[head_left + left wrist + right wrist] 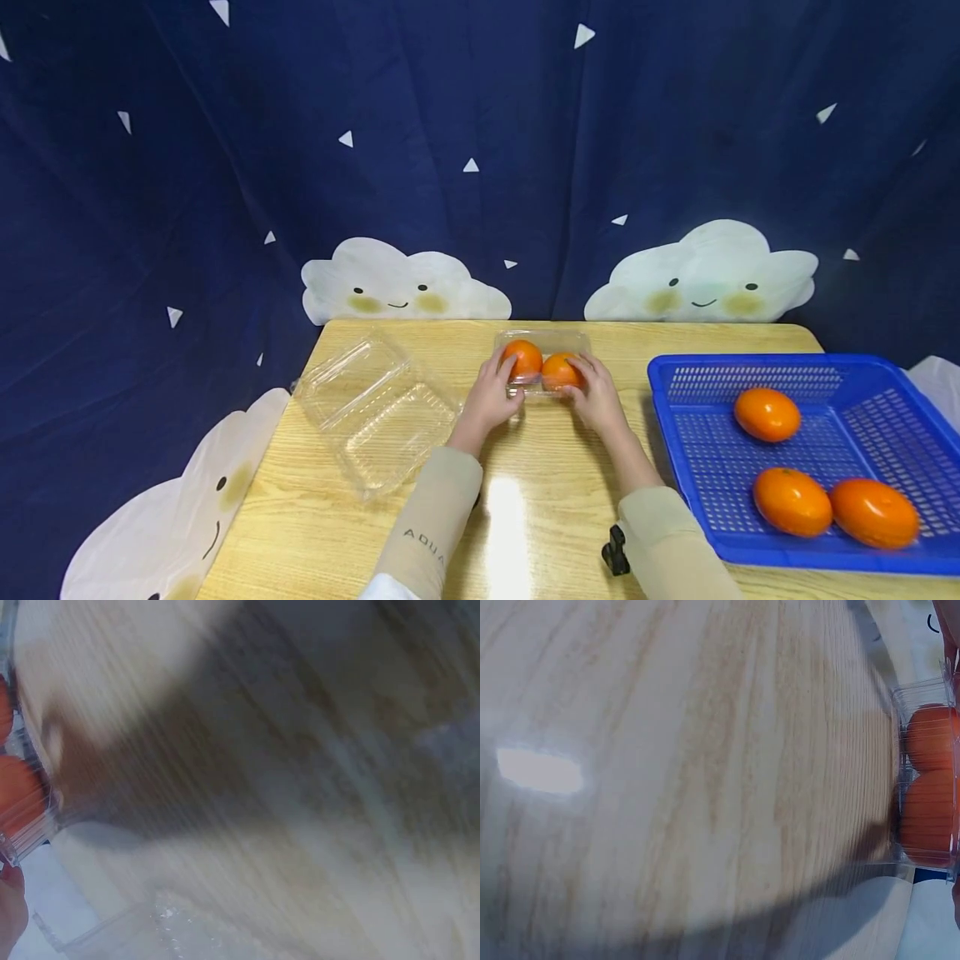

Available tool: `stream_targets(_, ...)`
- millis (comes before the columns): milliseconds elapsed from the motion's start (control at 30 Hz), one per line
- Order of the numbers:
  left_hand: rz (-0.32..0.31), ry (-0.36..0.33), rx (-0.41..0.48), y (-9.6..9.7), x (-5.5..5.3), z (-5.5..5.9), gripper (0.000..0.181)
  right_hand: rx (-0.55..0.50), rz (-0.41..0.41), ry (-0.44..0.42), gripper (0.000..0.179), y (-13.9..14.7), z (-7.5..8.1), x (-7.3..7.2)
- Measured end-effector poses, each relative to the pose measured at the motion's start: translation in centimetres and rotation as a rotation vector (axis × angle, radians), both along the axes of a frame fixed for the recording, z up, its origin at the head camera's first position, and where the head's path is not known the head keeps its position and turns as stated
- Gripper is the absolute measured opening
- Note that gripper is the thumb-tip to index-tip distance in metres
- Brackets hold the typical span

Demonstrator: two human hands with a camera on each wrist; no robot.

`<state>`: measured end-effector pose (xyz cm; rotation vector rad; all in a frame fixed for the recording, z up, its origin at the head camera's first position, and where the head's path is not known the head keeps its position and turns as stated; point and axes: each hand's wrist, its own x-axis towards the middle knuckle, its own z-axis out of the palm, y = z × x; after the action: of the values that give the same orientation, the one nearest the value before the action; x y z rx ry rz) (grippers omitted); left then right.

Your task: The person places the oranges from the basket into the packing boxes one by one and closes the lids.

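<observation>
Two oranges [522, 360] sit side by side in a clear plastic clamshell box [551, 340] toward the back of the table. My left hand [491, 400] grips the box's left side, thumb at the front and fingers over the left orange. On the other side my right hand [600, 400] holds the box, its fingers curled over the right orange [561, 371]. The left wrist view catches a bit of the box [30, 832] at its left edge. At the right edge of the right wrist view, both oranges [928, 814] show through the clear wall.
Another clear plastic clamshell [382, 417] lies opened out on the table [525, 517] at the left. A blue plastic basket [675, 450] with three oranges [792, 502] stands at the right. A dark blue curtain [420, 192] with cloud prints hangs behind the table.
</observation>
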<state>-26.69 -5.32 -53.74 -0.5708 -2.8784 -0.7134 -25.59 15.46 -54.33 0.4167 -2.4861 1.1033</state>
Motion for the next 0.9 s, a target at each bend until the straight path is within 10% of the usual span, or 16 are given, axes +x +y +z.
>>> stream_targets(900,0.024,-0.111,-0.019,0.5,-2.5,1.0,0.062,0.039,0.028,-0.094,0.047,0.6,0.7,-2.6)
